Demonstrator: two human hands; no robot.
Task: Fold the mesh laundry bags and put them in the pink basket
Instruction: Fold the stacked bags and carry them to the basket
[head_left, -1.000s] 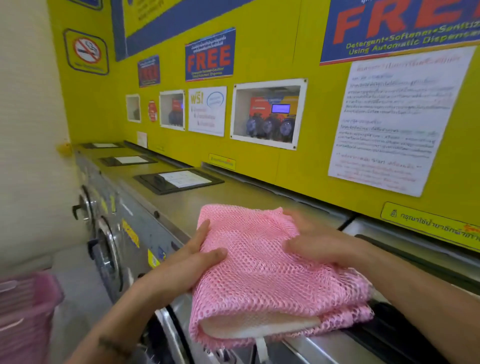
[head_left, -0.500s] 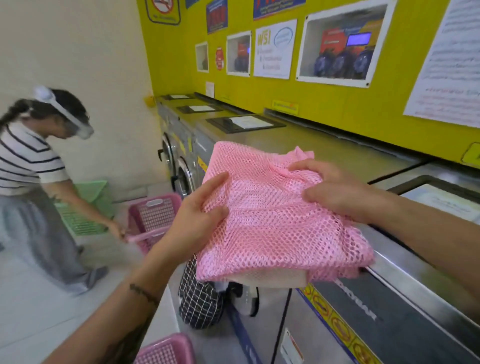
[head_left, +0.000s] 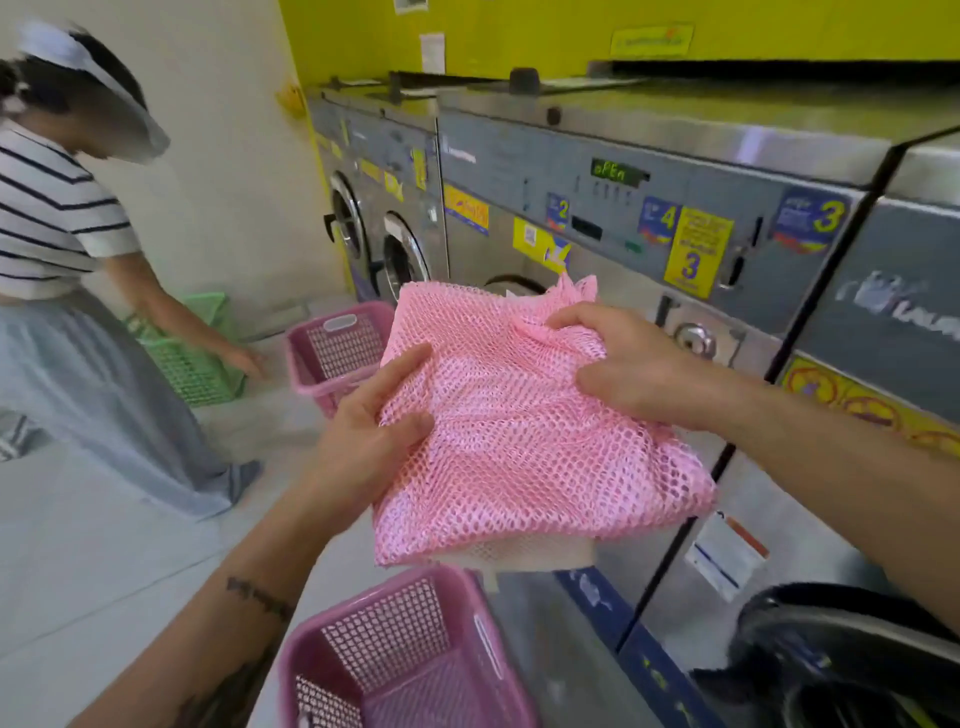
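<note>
Head view: left hand (head_left: 370, 422) and right hand (head_left: 626, 364) both pinch the folded mesh laundry bag (head_left: 519, 431), held above the pink basket (head_left: 410, 670) below the hands; lower it flat, keeping folds together.

Mesh bag (head_left: 524, 441) pink, open-weave net, a white layer at its lower edge. Near basket (head_left: 410, 670) pink lattice; far basket (head_left: 337, 348) pink; third basket (head_left: 192, 364) green. Wall (head_left: 519, 31) yellow. Washers (head_left: 649, 171) grey steel. Shirt (head_left: 47, 218) white, dark stripes.
</note>
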